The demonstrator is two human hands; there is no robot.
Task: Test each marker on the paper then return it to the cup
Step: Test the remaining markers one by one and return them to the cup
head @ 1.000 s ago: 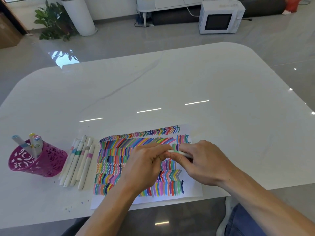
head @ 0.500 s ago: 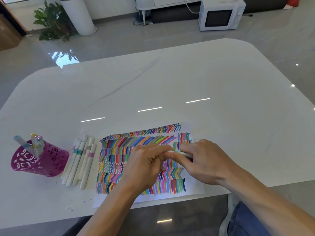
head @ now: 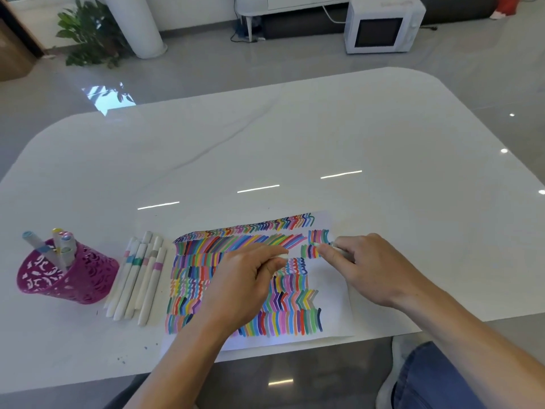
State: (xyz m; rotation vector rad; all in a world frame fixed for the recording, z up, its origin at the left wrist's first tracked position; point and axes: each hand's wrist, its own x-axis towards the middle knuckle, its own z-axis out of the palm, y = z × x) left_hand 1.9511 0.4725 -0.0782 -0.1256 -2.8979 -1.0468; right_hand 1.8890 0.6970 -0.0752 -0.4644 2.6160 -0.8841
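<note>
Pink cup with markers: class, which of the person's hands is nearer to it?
Left. The left hand, pinching a cap, lies over the paper, right of the cup past the loose markers. The right hand, gripping a marker, sits farther right near the paper's edge.

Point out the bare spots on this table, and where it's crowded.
Free: the far half of the table beyond the paper, and the stretch right of the paper past the right hand, which holds a marker. Crowded: the near left, where cup, loose markers and paper sit side by side, the left hand pinching a white cap over the sheet.
</note>
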